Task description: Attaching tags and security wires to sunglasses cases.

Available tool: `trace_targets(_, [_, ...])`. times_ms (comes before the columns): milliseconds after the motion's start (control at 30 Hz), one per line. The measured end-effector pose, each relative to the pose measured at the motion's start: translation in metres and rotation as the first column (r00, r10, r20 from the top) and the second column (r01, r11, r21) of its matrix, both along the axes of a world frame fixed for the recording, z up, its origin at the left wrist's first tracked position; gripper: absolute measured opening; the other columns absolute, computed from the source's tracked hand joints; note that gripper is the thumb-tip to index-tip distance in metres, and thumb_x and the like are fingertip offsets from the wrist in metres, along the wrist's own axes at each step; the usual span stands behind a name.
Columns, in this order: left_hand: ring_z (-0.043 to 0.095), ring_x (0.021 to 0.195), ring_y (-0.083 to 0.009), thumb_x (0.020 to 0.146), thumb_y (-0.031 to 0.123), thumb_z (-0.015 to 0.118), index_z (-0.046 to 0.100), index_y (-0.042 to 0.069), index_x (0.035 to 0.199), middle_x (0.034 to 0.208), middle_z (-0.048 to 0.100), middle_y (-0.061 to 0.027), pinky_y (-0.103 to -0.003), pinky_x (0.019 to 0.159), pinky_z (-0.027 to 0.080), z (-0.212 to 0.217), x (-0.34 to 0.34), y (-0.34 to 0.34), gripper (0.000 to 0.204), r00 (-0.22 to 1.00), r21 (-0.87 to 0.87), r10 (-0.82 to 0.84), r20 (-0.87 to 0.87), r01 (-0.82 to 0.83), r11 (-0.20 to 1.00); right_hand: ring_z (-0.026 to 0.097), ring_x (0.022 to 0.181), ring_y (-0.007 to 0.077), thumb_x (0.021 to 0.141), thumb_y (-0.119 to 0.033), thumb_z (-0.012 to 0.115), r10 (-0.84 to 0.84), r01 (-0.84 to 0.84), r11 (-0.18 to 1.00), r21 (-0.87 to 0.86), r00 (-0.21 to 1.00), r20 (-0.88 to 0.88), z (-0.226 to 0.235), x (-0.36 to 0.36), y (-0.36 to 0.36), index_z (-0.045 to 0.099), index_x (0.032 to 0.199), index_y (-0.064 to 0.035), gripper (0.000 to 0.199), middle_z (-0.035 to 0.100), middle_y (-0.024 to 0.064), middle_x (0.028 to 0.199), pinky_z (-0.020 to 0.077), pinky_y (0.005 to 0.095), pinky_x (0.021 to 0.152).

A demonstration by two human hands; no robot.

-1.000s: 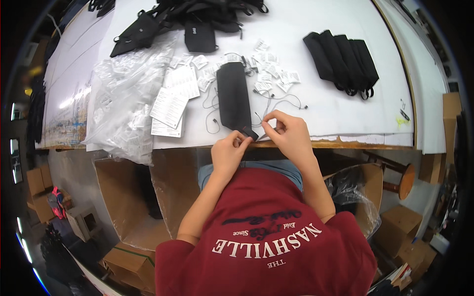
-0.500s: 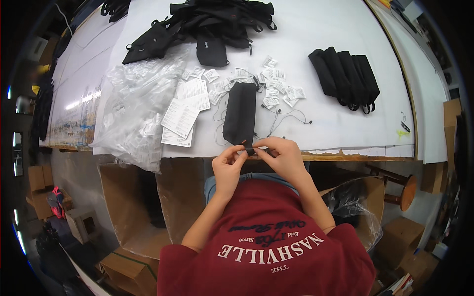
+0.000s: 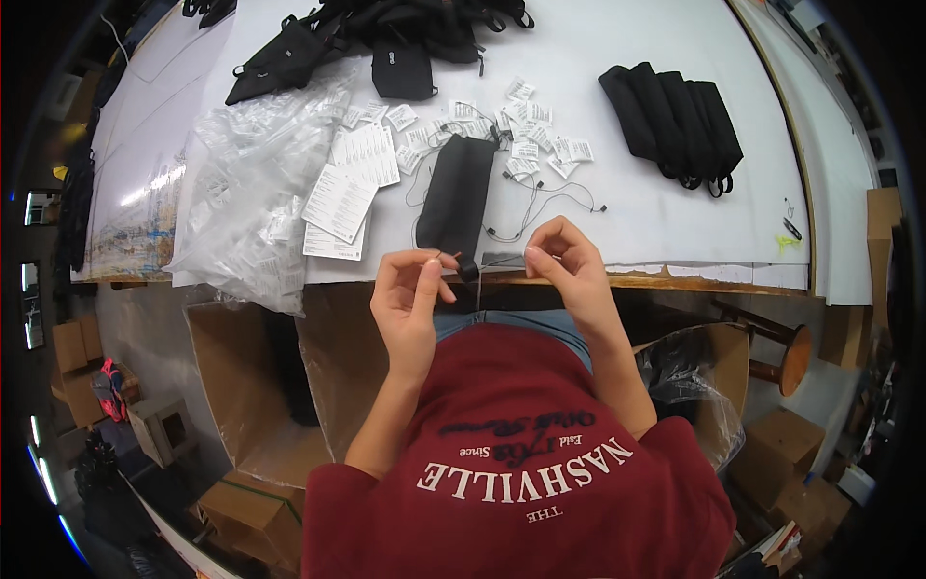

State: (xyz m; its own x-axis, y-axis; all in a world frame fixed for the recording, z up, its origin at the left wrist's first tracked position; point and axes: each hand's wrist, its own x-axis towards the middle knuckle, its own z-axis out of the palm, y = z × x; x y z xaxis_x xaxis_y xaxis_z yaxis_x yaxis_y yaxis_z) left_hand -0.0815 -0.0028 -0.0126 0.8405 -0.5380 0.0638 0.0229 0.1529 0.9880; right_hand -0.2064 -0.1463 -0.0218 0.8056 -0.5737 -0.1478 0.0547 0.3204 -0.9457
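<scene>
Both hands meet at the near edge of the white table [image 3: 675,145]. The left hand [image 3: 410,294] pinches a thin black cord, and the right hand [image 3: 564,265] pinches its other end, fingers closed; a small black tag hangs between them. The flat black fabric pouch [image 3: 455,198] lies on the table just beyond the fingers. By the look of it, tagging is partly done: a row of four finished black pouches [image 3: 675,121] sits to the right, a heap of black fabric pieces [image 3: 405,29] waits at the far edge. Loose small white paper tags [image 3: 526,135], printed white cards [image 3: 347,188] and crumpled clear plastic bags [image 3: 246,193] crowd the left side.
</scene>
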Motion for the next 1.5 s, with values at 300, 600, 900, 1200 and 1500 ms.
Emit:
trace_targets(300, [0.027,0.053,0.0015,0.085,0.002,0.067,0.067,0.0,0.091,0.058,0.039,0.0099,-0.017,0.049,0.019,0.014,-0.008,-0.006,0.006,0.969,0.138,-0.244,-0.032,0.246,0.959,0.05,0.067,0.0055,0.091,-0.01,0.06,-0.017,0.002,0.992,0.127,0.993,0.116,0.009,-0.002,0.008,0.052,0.099,-0.0045,0.013,0.067,0.0084,0.086,0.0401,0.0185,0.061])
trace_targets(600, [0.025,0.05,0.0013,0.082,0.004,0.069,0.068,0.0,0.087,0.053,0.035,0.0098,-0.019,0.046,0.017,0.017,-0.009,-0.008,0.006,0.956,0.256,-0.292,0.006,0.281,0.925,0.054,0.07,0.0042,0.089,-0.014,0.066,-0.072,0.071,0.994,0.079,0.997,0.005,0.01,0.0,0.017,0.06,0.089,-0.0027,0.012,0.066,0.0033,0.083,0.0441,0.0184,0.065])
trace_targets(900, [0.025,0.048,0.0007,0.081,0.004,0.07,0.068,0.001,0.085,0.051,0.031,0.008,-0.02,0.045,0.018,0.022,-0.012,-0.011,0.006,0.947,0.352,-0.285,0.147,0.219,0.91,0.048,0.068,0.0007,0.088,-0.014,0.068,-0.095,0.096,0.993,0.071,0.995,-0.008,0.003,0.001,0.017,0.063,0.089,-0.0024,0.013,0.057,-0.0048,0.074,0.0398,0.0164,0.063])
trace_targets(1200, [0.027,0.048,-0.0019,0.079,0.005,0.071,0.068,0.002,0.083,0.051,0.034,0.0058,-0.022,0.044,0.021,0.019,-0.01,-0.01,0.006,0.935,0.402,-0.297,0.195,0.2,0.894,0.035,0.061,0.0014,0.084,-0.012,0.071,-0.117,0.114,0.991,-0.069,0.992,-0.044,0.001,0.002,0.018,0.064,0.083,-0.0014,0.013,0.048,-0.0062,0.071,0.0317,0.017,0.055])
trace_targets(1500, [0.033,0.048,-0.0102,0.074,0.006,0.074,0.069,0.006,0.082,0.05,0.037,0.0012,-0.027,0.046,0.028,0.008,-0.007,-0.016,0.009,0.829,0.388,-0.364,0.425,0.196,0.9,0.03,0.06,0.0014,0.082,-0.007,0.072,-0.176,0.133,0.93,-0.342,0.979,-0.098,0.003,-0.004,0.018,0.063,0.08,-0.0011,0.011,0.043,-0.0063,0.071,0.0231,0.018,0.052])
